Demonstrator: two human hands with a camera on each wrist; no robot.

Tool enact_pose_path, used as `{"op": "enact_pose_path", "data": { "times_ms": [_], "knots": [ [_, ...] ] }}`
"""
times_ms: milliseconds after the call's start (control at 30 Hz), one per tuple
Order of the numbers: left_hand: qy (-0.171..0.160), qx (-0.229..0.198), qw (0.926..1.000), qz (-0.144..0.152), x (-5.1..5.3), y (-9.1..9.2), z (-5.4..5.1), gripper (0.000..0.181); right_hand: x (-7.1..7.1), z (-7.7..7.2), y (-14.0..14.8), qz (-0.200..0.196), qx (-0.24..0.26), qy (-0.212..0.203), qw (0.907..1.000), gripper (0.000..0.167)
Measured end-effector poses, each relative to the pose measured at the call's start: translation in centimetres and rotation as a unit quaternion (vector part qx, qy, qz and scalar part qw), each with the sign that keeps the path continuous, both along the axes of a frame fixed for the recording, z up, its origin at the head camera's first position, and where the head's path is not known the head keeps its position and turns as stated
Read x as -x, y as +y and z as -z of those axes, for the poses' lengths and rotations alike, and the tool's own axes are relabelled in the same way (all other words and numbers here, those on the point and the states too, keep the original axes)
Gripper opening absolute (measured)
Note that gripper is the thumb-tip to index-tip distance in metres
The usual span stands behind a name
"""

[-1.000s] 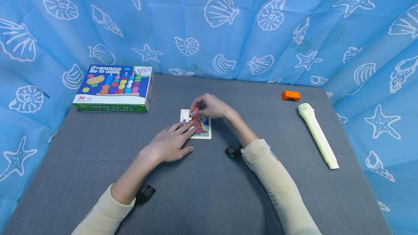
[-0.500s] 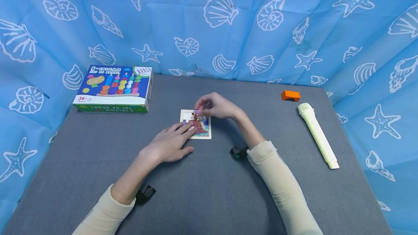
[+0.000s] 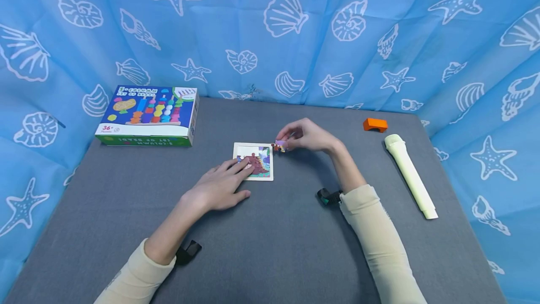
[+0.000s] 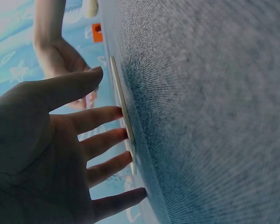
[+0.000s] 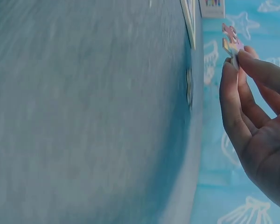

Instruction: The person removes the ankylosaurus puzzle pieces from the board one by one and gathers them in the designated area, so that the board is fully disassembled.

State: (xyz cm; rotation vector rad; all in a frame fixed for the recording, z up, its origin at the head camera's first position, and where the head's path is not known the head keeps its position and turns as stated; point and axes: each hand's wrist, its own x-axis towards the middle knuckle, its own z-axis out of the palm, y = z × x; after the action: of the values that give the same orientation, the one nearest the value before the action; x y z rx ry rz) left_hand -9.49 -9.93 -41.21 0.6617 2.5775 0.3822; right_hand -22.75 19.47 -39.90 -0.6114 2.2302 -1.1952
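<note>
A small square jigsaw puzzle [image 3: 263, 179] in a pale frame lies mid-table, with a reddish dinosaur-like picture and a bare white area along its upper part. My left hand [image 3: 221, 184] rests its extended fingertips on the puzzle's lower left; in the left wrist view the fingers [image 4: 105, 144] are spread along the frame's edge. Just right of the frame, my right hand [image 3: 310, 136] pinches a puzzle piece [image 3: 279, 146], purple and reddish brown. The right wrist view shows this piece [image 5: 231, 39] between thumb and fingers, raised off the table.
A thin flat item [image 5: 189, 88] lies on the cloth below the right hand. A bead-set box [image 3: 145, 116] stands back left. An orange arched block [image 3: 375, 125] and a pale microphone-shaped object [image 3: 410, 175] lie on the right. A blue shell-print curtain [image 3: 253, 27] hangs behind.
My right hand has lifted the puzzle piece out of the frame's upper part and moved it right, past the frame edge, baring white backing. The left hand has stayed in place.
</note>
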Motion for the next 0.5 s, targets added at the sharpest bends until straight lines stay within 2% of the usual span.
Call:
{"op": "enact_pose_path", "data": {
  "times_ms": [500],
  "knots": [
    [-0.006, -0.009, 0.9999, -0.003, -0.1, 0.1, -0.1, 0.073, 1.3, 1.4, 5.1, 0.046, -0.054, 0.001, 0.9975, 0.027]
  ]
}}
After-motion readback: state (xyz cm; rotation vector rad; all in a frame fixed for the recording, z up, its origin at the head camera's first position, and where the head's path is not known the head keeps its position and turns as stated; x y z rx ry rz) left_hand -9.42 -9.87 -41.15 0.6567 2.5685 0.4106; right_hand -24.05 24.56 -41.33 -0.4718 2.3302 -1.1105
